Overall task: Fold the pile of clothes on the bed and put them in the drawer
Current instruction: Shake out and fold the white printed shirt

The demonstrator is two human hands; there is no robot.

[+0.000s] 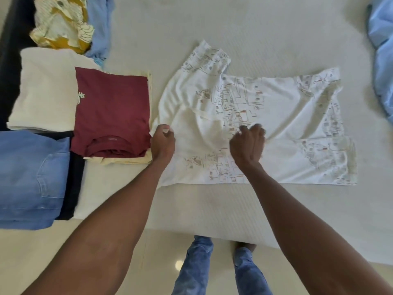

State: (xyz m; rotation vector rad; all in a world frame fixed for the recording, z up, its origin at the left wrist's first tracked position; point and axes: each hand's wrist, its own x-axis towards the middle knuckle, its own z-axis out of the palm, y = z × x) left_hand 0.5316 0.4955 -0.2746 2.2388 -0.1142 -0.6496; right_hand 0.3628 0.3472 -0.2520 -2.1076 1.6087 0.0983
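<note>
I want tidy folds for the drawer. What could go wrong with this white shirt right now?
1. The white shirt lies creased, one sleeve bunched, so folding now may lock wrinkles in.
2. The left hand pinches its edge right beside the maroon shirt; a tug could disturb that pile.
</note>
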